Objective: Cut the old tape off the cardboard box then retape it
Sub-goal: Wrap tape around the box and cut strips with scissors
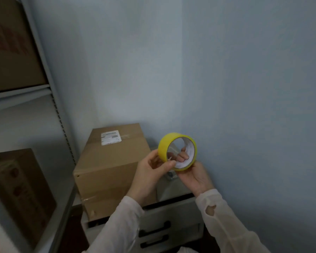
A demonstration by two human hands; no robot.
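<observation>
A closed cardboard box (109, 161) with a white label lies on a low grey drawer cabinet (171, 216) in the corner. Clear tape shows at its near end. In front of it, both hands hold up a yellow tape roll (164, 145) above the cabinet. My right hand (193, 176) grips the roll from below, with fingers curled through its core. My left hand (153, 167) pinches the roll's near left edge with thumb and fingers.
A grey metal shelf unit (62, 125) stands at the left with cardboard boxes (15, 189) on its shelves. Pale blue walls close the corner behind and to the right. A small dark object (171, 175) lies on the cabinet top under the hands.
</observation>
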